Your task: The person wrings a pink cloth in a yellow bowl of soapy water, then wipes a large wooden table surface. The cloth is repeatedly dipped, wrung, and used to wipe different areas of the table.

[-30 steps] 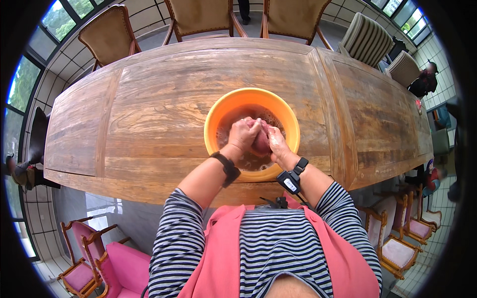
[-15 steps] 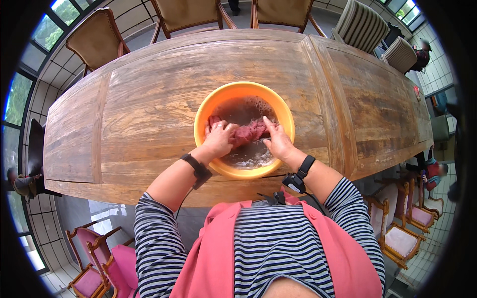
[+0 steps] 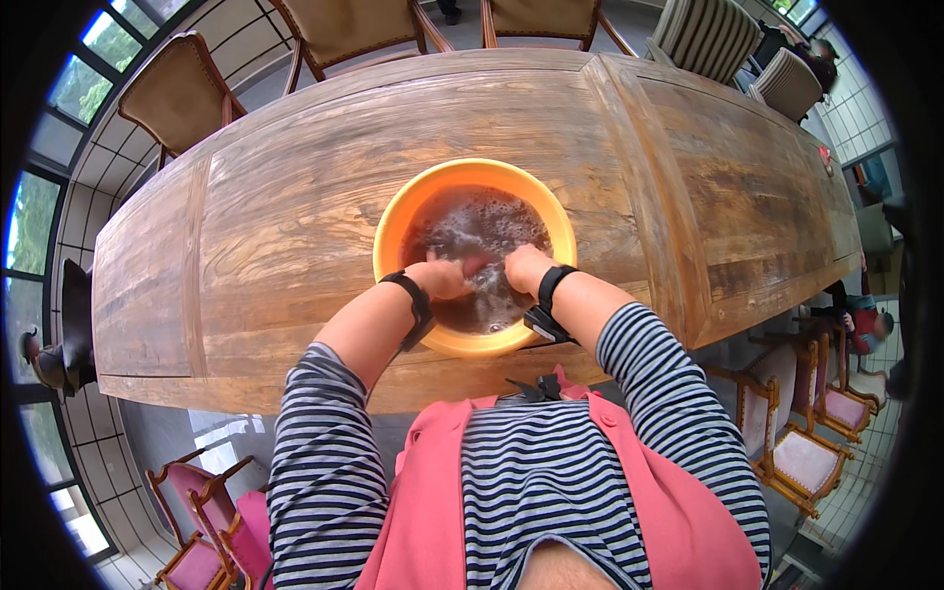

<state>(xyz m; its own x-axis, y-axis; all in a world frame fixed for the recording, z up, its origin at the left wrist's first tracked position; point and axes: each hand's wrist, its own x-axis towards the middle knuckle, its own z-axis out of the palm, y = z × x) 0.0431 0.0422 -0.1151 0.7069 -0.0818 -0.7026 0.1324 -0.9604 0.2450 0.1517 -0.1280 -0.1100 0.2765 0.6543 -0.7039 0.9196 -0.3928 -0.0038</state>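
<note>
A round yellow-orange basin [image 3: 562,231] holds murky, foaming water. Both of my hands are down in it. My left hand [image 3: 444,278] is closed, somewhat blurred, with a small bit of red cloth [image 3: 475,264] showing just beside its fingers. Most of that cloth is hidden under the water. Opposite, my right hand [image 3: 528,267] is bent downward with its fingers curled into the water, closed on the sunken cloth as far as I can see; its fingertips are hidden. A gap of stirred, splashing water lies between the two hands.
The basin stands on a long wooden table [image 3: 295,226] near its front edge. Brown upholstered chairs [image 3: 359,34] line the far side; pink chairs [image 3: 206,511] stand at the lower left and more chairs at the right. A person [image 3: 867,324] is at the far right.
The cloth, earlier stretched between both hands above the water, has gone mostly under. My hands have moved lower and closed in, and the water is now churned with more foam.
</note>
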